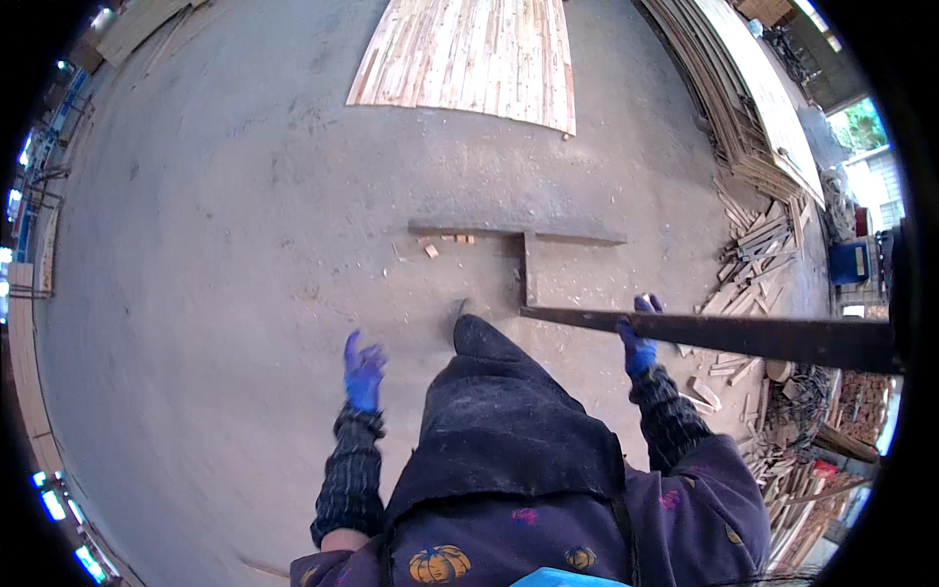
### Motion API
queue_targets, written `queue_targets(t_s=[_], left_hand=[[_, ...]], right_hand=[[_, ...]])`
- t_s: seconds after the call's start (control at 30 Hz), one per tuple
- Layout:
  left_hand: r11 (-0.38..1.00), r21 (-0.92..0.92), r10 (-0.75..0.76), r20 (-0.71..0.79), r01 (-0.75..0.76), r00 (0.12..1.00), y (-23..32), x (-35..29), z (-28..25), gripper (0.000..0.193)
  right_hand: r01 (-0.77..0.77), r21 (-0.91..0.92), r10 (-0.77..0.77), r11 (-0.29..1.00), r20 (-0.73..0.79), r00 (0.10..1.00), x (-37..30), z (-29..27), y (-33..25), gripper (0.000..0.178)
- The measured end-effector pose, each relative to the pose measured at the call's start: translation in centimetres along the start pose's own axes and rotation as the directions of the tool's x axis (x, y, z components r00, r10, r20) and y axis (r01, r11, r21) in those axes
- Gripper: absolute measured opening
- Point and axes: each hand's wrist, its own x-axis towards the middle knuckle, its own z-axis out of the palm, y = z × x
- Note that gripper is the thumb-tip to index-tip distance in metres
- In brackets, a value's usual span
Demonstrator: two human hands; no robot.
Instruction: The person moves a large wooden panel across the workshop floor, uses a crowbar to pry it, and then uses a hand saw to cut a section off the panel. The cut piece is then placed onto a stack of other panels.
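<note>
My right hand [641, 342], in a blue-purple glove, is wrapped round a dark upright metal post [763, 334], its fingers showing on the far side. The post rises from a T-shaped base on the floor, made of a long crossbar [577, 235] and a shorter bar [529, 269] that runs back toward me. Out to the left, my left hand [363, 375] hangs in the air in the same kind of glove, its fingers apart and nothing in it. A dark apron [509, 430] covers my front, and one shoe tip [464, 306] shows beyond it.
A panel of pale wood strips [469, 59] lies ahead on the concrete floor [225, 245]. Small wood blocks [430, 250] sit by the crossbar. To the right stand stacked boards [743, 88], a heap of scrap wood [753, 254] and a blue bin [848, 262]. Long planks [24, 342] line the left.
</note>
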Motion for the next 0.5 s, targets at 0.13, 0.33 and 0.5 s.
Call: queue_targets(t_s=[0.13, 0.33, 0.5], left_hand=[[0.989, -0.093, -0.085, 0.295, 0.118, 0.952, 9.5, 10.3, 10.4, 0.088], [0.960, 0.137, 0.176, 0.386, -0.245, 0.906, 7.3, 25.3, 8.4, 0.097], [0.994, 0.101, -0.050, 0.124, 0.038, 0.991, 10.8, 31.4, -0.9, 0.089]], right_hand=[[-0.265, 0.442, 0.293, 0.857, 0.005, 0.956, 0.0, 0.7, -1.8, 0.059], [-0.566, 0.664, 0.739, 0.488, 0.031, 0.673, -2.7, 4.1, 1.8, 0.066], [-0.825, 0.377, 0.879, -0.421, 0.395, -0.268, 0.2, 7.5, -1.9, 0.079]])
